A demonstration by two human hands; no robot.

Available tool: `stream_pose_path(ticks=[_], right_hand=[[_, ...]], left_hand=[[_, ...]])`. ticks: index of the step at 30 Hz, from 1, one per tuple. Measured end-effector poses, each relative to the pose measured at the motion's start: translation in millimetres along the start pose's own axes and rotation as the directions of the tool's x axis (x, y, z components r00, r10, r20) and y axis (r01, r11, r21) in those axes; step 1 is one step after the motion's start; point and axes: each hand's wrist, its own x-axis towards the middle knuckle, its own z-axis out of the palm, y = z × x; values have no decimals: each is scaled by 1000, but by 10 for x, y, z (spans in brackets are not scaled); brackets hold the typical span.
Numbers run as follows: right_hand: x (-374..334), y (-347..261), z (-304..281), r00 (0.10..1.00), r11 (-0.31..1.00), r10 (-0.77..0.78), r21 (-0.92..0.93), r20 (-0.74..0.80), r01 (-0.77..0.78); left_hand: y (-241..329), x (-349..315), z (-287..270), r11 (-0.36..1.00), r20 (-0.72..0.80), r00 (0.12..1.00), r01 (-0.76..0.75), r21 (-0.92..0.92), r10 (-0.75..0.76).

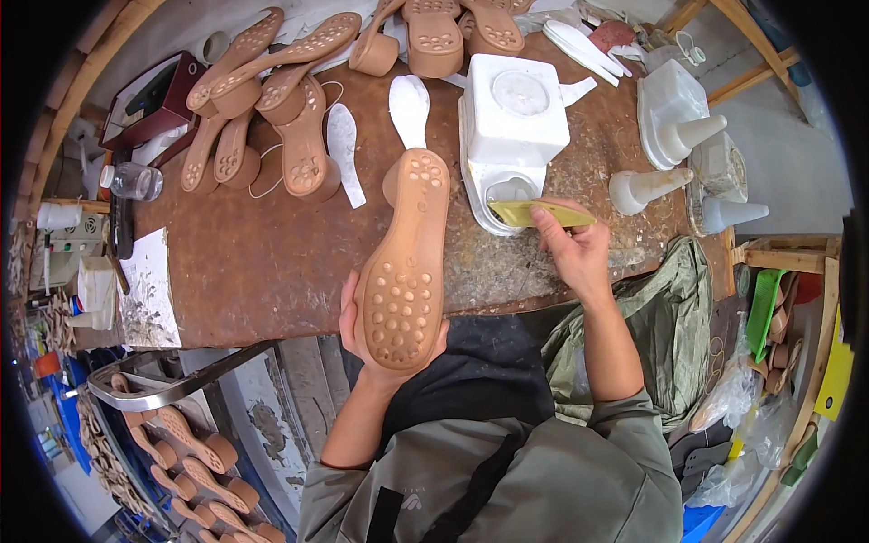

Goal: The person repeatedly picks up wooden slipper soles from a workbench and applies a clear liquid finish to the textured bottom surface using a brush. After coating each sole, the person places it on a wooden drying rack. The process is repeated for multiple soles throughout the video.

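Note:
My left hand (351,312) is wrapped around the wide end of a tan shoe sole (407,262), its heel end pointing away from me. Rows of round dimples cover the sole's upward face at both ends. A flat yellow-green scraper (561,214) is pinched in my right hand (581,258). Its tip reaches over the round cup at the front of a white plastic dispenser (516,122), and whether it touches anything inside I cannot tell. Beyond the sole's heel lies a white insole (409,107).
Tan soles (308,154) lie piled on the brown worktable (235,281) at the far left. White nozzle-shaped cones (647,188) and another white container (674,100) stand at the right. More soles (195,448) fill a metal-framed rack (181,385) at lower left.

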Motion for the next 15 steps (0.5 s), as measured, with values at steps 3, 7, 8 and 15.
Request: stream_pose_path(ticks=[3, 7, 8, 15], right_hand=[[37, 12, -67, 992, 970, 128, 211, -5, -124], [-14, -129, -132, 989, 968, 147, 203, 23, -149], [-58, -231, -150, 987, 970, 151, 186, 53, -159], [-746, -1038, 182, 986, 938, -140, 331, 94, 102]], left_hand=[[-6, 30, 25, 998, -14, 999, -48, 31, 49], [42, 69, -8, 987, 15, 996, -88, 134, 86], [83, 88, -5, 982, 11, 997, -81, 171, 80], [367, 98, 143, 987, -217, 974, -29, 157, 63]])
